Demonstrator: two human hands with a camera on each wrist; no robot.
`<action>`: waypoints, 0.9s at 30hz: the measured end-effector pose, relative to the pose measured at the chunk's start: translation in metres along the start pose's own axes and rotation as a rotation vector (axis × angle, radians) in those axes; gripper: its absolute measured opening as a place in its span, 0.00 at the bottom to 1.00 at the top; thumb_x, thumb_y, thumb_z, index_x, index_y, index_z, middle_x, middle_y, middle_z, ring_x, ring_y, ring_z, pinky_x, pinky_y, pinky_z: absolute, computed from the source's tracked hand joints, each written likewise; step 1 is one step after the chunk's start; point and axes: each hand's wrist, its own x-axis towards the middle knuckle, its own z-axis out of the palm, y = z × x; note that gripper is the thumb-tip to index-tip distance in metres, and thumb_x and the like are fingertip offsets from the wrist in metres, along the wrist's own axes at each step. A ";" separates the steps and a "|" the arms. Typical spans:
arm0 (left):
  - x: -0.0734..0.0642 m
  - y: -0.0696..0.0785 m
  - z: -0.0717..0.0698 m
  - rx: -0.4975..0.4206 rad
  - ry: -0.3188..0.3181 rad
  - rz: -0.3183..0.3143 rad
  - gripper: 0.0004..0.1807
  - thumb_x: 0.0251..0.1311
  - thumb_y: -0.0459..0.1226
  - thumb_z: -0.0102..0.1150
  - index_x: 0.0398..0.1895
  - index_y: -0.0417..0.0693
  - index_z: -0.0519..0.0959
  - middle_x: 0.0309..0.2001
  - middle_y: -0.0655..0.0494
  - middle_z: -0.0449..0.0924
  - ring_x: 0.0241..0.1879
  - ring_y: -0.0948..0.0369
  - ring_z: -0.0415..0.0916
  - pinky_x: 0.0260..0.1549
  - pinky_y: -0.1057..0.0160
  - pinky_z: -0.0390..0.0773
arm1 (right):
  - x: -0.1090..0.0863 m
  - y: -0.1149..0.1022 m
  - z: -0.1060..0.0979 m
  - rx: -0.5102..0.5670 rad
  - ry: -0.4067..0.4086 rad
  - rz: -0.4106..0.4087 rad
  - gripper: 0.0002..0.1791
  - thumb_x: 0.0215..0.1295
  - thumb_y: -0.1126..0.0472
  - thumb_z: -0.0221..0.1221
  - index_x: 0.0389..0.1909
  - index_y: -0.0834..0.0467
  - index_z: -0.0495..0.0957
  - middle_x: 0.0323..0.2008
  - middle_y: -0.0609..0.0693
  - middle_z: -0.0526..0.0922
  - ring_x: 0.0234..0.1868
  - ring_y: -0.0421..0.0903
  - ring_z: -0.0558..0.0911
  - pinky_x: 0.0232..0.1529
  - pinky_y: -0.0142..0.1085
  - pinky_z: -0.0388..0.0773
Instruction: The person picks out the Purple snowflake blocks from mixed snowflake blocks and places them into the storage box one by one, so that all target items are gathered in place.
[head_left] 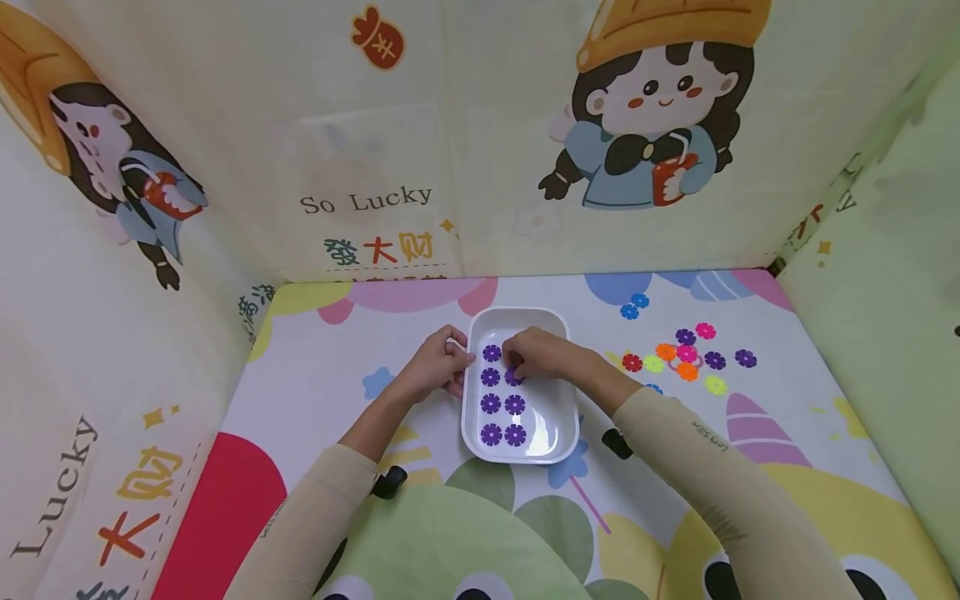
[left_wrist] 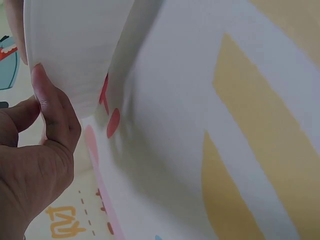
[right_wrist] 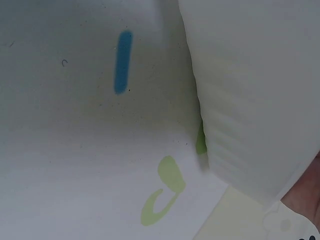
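A white rectangular tray (head_left: 551, 417) stands on the table, with purple flower-shaped pieces (head_left: 491, 403) laid in two columns along its left half. My left hand (head_left: 435, 362) grips the tray's left rim near the far end; in the left wrist view the bent fingers (left_wrist: 55, 107) lie against the tray's outer wall. Inside the tray, my right hand (head_left: 538, 354) reaches down with curled fingers and pinches a purple flower-shaped piece (head_left: 513, 377) in the right column, partly covering it. The right wrist view shows mostly the tray's outer side (right_wrist: 255, 90), with only a bit of the hand behind it.
Right of the tray lie loose flower-shaped pieces: blue ones (head_left: 639, 301), a red one (head_left: 632, 362), orange ones (head_left: 687, 372), yellow ones (head_left: 716, 385), pink ones (head_left: 704, 331) and purple ones (head_left: 746, 358). A printed cloth (head_left: 420, 533) covers the table. Printed fabric walls (head_left: 487, 167) enclose it.
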 end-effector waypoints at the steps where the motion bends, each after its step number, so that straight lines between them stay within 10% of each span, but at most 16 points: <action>1: 0.000 0.000 0.000 -0.001 -0.001 -0.003 0.13 0.73 0.32 0.58 0.54 0.41 0.67 0.32 0.43 0.76 0.20 0.60 0.76 0.18 0.59 0.87 | 0.000 0.000 0.000 0.003 -0.002 0.002 0.05 0.65 0.65 0.69 0.38 0.56 0.82 0.35 0.48 0.85 0.38 0.42 0.84 0.46 0.32 0.88; 27: 0.000 0.000 -0.002 0.017 -0.001 -0.015 0.14 0.73 0.33 0.59 0.55 0.43 0.67 0.33 0.41 0.77 0.19 0.59 0.76 0.19 0.58 0.88 | -0.007 -0.005 -0.009 0.007 0.006 0.025 0.09 0.65 0.63 0.71 0.44 0.57 0.83 0.37 0.48 0.85 0.39 0.43 0.82 0.47 0.34 0.89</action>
